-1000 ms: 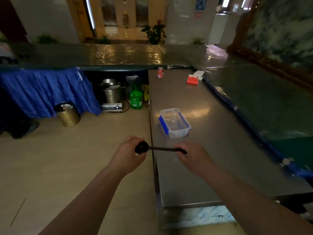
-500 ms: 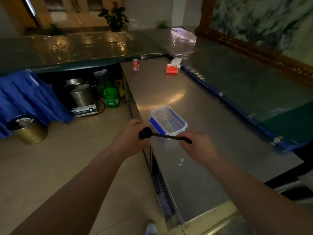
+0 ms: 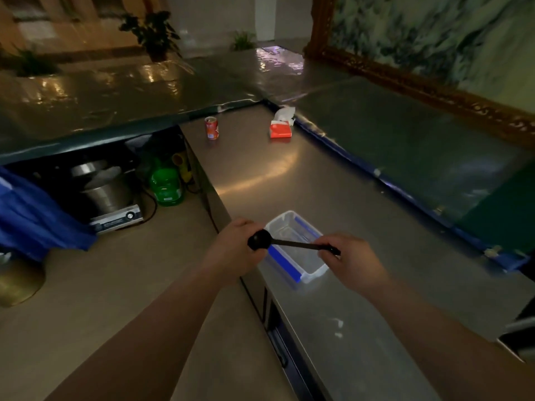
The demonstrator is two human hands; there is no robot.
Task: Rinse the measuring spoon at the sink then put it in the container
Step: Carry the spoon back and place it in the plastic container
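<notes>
A black measuring spoon (image 3: pixel 292 243) is held level between both hands. My left hand (image 3: pixel 234 250) grips its round bowl end and my right hand (image 3: pixel 351 260) pinches the tip of its handle. Directly under the spoon sits a clear plastic container (image 3: pixel 311 263) with blue side clips, open and with nothing inside, near the left edge of the steel counter (image 3: pixel 333 198). The spoon hovers above the container without touching it.
A red can (image 3: pixel 212 127) and a red tissue pack (image 3: pixel 280 129) stand at the counter's far end. On the floor to the left are a steel pot on a cooker (image 3: pixel 107 192), a green bottle (image 3: pixel 166 183), blue cloth (image 3: pixel 31 218) and a brass bin (image 3: pixel 17 282).
I have stepped closer to the counter. Both hands have carried the spoon forward and right, from beside the counter edge to directly over the container.
</notes>
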